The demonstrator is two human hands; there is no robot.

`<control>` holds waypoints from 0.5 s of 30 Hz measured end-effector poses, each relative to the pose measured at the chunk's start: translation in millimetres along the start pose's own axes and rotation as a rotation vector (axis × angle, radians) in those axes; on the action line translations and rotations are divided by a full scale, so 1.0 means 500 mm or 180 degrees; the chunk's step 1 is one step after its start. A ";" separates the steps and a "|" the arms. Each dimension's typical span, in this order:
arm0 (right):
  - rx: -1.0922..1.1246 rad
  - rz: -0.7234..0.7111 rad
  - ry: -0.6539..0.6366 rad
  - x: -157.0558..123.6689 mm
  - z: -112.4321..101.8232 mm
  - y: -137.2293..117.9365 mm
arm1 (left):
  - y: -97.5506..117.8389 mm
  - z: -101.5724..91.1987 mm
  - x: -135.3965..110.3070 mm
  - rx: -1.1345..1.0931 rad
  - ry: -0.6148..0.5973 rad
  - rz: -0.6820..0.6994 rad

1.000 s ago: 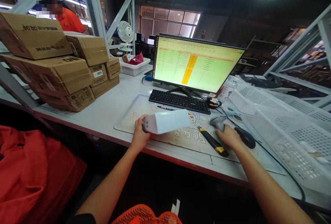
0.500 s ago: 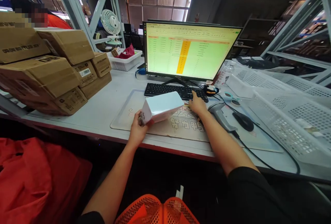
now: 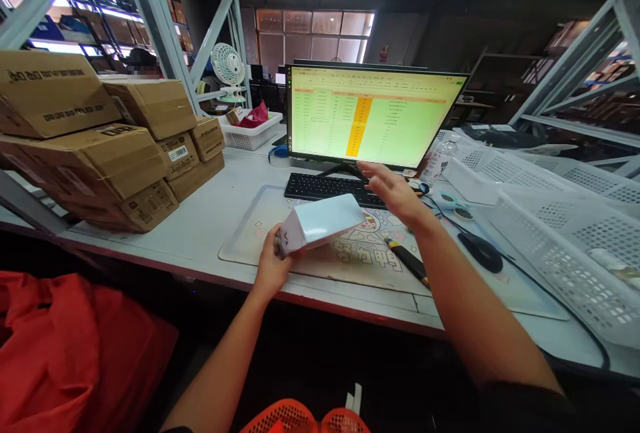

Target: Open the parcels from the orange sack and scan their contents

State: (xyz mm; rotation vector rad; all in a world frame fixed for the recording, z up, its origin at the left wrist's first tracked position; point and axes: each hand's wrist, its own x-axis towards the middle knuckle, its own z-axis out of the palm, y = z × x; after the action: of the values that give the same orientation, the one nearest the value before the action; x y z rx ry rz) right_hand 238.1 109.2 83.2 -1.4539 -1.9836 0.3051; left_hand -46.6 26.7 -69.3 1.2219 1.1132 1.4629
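The white box point(image 3: 327, 218) lies just left of the centre of the frame, between the two hands and much nearer the left one: its left end is inside that grip, while its right end points free toward the side where the other hand is. Its long axis runs from the left hand point(image 3: 273, 263) rightward and slightly up the frame, so the box slants a little across the view, with a broad pale face turned upward and a small end face with dark marks turned to the lower left.

The left hand is closed around that lower-left end, fingers wrapped at the outer edge, and bears the box above the front of the printed mat point(image 3: 245, 233); whether the underside touches the mat cannot be told. The right hand point(image 3: 397, 196), right of centre, is open, its fingers stretched out toward the left and slightly parted. No thing shows in it, though its palm side is hidden. It appears raised over the right end of the black keyboard point(image 3: 320, 187), its fingertips overlapping the lower edge of the monitor point(image 3: 325, 133) in the view.

From the right hand, the box lies to the left and a little lower in the frame, apart from the fingers. Below the right hand, a yellow-and-black tool point(image 3: 407, 263) lies on the mat, partly covered by the forearm.
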 end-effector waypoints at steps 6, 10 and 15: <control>-0.1059 -0.1609 -0.0551 -0.159 0.007 -0.165 | 0.000 0.000 -0.006 0.0088 -0.0044 0.0229; -0.1856 -0.1170 -0.0316 -0.226 0.034 -0.189 | -0.004 -0.006 -0.013 0.0036 -0.0087 0.0380; -0.0848 -0.0406 0.0265 -0.317 -0.045 -0.113 | -0.021 -0.027 0.000 0.0151 -0.0335 0.0507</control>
State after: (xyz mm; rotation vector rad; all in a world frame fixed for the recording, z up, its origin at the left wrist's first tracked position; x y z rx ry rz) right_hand 236.4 -60.3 73.2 -1.4644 -2.0975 -0.0778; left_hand -59.3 27.4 -81.2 1.4319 1.0035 1.4787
